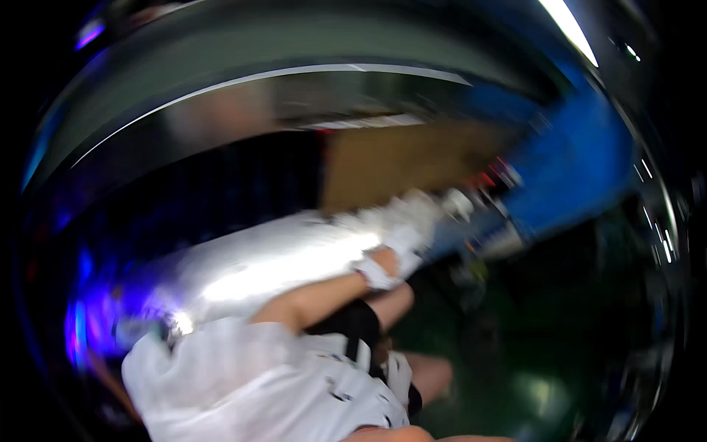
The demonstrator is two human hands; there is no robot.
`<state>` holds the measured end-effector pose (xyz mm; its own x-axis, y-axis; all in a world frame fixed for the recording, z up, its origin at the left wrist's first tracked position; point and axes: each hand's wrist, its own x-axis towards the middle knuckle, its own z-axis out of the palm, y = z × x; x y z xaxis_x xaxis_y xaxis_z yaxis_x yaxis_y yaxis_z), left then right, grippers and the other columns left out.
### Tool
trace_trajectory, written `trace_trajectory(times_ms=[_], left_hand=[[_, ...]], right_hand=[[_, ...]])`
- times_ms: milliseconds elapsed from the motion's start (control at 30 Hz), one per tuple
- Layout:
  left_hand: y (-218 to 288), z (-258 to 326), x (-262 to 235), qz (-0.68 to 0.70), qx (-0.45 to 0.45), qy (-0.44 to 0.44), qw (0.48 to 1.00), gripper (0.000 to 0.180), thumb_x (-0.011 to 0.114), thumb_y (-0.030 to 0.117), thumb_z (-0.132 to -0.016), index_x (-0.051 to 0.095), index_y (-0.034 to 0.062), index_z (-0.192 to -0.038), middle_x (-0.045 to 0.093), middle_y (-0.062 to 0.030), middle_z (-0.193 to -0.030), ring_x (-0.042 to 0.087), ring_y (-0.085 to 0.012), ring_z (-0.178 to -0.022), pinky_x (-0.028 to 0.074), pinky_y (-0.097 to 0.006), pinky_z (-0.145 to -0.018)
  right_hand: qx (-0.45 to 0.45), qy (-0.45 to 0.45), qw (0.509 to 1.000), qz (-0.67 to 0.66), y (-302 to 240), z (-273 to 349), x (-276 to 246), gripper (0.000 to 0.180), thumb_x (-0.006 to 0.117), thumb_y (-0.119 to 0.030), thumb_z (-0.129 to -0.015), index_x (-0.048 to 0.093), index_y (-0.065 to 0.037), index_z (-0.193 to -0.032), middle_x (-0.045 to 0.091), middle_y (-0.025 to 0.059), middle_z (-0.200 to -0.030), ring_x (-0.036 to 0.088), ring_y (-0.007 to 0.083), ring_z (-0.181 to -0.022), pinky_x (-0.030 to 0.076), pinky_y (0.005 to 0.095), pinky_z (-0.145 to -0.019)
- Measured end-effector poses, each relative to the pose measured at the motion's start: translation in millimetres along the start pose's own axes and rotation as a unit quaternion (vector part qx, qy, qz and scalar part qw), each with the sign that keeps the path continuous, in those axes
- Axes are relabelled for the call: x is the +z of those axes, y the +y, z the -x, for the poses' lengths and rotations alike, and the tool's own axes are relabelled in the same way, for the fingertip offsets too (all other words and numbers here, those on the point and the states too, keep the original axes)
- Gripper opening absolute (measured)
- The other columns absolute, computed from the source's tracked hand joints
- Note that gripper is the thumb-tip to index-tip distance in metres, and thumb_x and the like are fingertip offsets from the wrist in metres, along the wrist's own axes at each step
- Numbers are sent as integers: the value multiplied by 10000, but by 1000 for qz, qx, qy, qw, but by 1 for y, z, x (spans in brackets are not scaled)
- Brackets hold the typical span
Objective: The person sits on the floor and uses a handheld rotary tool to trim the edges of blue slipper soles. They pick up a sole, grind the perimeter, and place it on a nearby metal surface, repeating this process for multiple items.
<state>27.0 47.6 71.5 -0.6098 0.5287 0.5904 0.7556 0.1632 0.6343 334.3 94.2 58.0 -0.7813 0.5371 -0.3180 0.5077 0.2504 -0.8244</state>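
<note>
Motion smears the whole head view. My left hand (398, 258), in a white glove, reaches over the edge of a bright, shiny worktop (272, 258). It is at a heap of whitish, crumpled-looking material (409, 214), perhaps touching it. Its fingers are too blurred to show whether they hold anything. Low beside my legs is another white shape that looks like my gloved right hand (398, 376). Its fingers do not show clearly.
A brown board or carton (405, 166) stands behind the heap. To the right lies a large blue surface (582, 162) with small blurred items (493, 177) at its near side. Purple-blue light (96, 309) glows at far left. Below right is dark green floor (508, 353).
</note>
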Motion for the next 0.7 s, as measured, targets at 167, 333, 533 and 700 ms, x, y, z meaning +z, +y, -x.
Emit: trace_trajectory(times_ms=[167,333,533,700], left_hand=[[25,-10,-39,19,126,-46,991,236,561,84,-847,633,28,-1064,635,-167,-1092,578,-358,-1035,448,-441,-934],[50,-4,31,128,82,-215,965,166,563,109,-876,667,18,-966,657,-158,-1016,611,-337,-951,480,-413,-864],[66,-8,129,368,-373,-348,778,420,604,288,-911,576,-6,-1210,637,-83,-1085,592,-192,-1031,477,-320,-846],[79,-34,156,457,-491,-288,683,336,552,223,-916,564,12,-1177,613,-67,-1162,597,-168,-1039,493,-295,-811]], right_hand=[[-59,75,995,27,-14,-58,-35,154,560,-125,-911,648,-47,-1011,648,109,-745,635,249,-658,508,336,-630],[-118,177,973,91,-12,-99,-99,207,643,-184,-844,636,-55,-1005,675,148,-821,674,284,-748,524,379,-687],[-131,204,952,189,-41,-213,-133,258,663,-207,-810,629,-60,-1020,680,161,-940,656,328,-874,519,408,-777],[-44,120,950,286,-56,-292,-133,614,725,-358,-699,569,-91,-1229,628,191,-1159,593,365,-1062,471,429,-933]])
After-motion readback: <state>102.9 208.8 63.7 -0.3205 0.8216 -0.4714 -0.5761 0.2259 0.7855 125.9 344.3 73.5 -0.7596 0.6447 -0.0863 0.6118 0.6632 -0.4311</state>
